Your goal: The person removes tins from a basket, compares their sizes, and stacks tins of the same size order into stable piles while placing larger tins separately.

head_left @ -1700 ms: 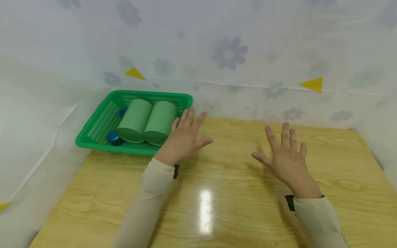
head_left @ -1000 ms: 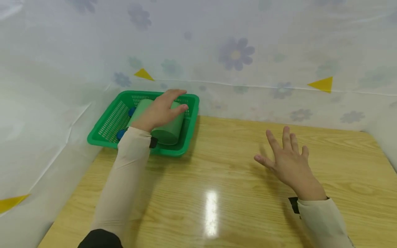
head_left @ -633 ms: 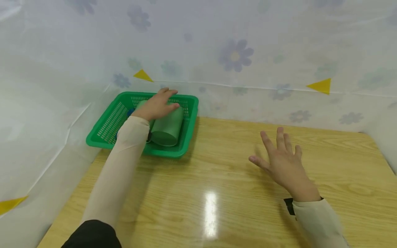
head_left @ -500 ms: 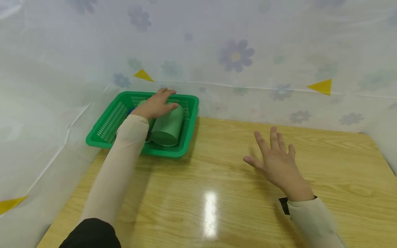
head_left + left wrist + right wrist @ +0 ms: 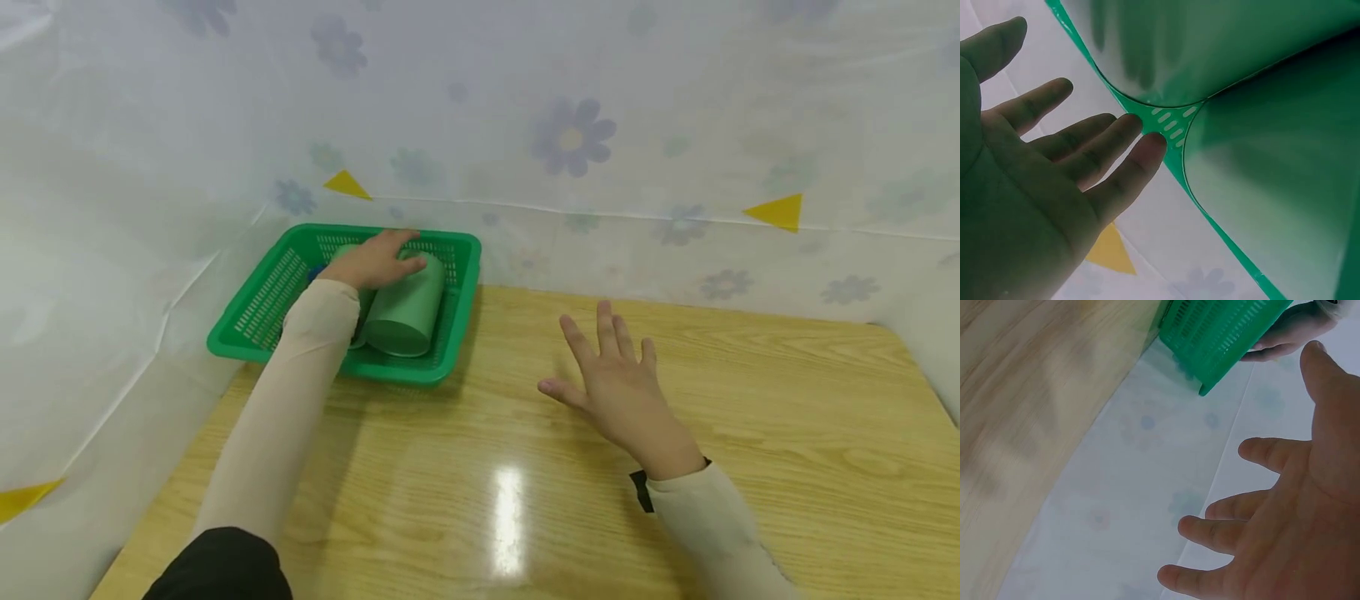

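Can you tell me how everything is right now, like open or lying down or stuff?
Left hand: open, over the cylinders; can't tell if touching.
Right hand: open, fingers spread, holding nothing.
Green basket: upright, with things inside.
Two green cylinders: lying on their sides, side by side.
Blue thing: mostly hidden.
Table: shiny.
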A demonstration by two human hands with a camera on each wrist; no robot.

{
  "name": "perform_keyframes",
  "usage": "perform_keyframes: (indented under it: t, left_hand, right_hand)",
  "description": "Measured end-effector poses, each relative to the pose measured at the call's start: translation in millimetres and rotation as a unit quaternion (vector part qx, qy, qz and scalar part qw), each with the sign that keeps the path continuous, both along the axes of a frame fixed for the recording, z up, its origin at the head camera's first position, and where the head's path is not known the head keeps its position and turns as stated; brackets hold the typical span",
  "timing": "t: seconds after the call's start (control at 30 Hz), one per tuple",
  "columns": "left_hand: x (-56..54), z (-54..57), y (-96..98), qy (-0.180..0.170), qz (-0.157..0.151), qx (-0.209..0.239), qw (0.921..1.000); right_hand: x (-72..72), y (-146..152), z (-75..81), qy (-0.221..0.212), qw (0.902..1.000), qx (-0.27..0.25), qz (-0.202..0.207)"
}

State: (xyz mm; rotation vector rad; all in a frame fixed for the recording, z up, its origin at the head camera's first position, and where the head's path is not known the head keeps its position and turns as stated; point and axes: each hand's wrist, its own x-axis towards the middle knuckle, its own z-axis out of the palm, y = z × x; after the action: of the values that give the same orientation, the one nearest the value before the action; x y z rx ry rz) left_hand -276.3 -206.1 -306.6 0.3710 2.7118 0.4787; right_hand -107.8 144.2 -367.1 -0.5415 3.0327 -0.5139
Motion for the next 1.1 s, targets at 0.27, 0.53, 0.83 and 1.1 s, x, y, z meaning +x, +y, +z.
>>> perform_keyframes:
  t: [0.27,0.53,0.83,1.1]
  left_hand:
    - [7.2,2.1,-9.3,0.011,0.004,0.015,0.9998]
    - [38.2,17.9,-39.7,0.053,0.01,0.044,0.9975]
    - [83.9,21.9,-111.9,0.066,0.077,0.046,0.9938]
    - [106.1,-11.1,-161.3,0.129,0.099,0.026,0.9863]
  right_hand:
    - [-1.0,-14,-2.4,0.017,0.9995,0.013,0.022]
    - [-2.4,-18,-0.9,0.023,0.9993,0.014,0.027]
    - [-9.8,-19,4.2,0.022,0.999,0.024,0.03]
    - [-16.5,-20,10.0,0.025,0.9988,0.02,0.036]
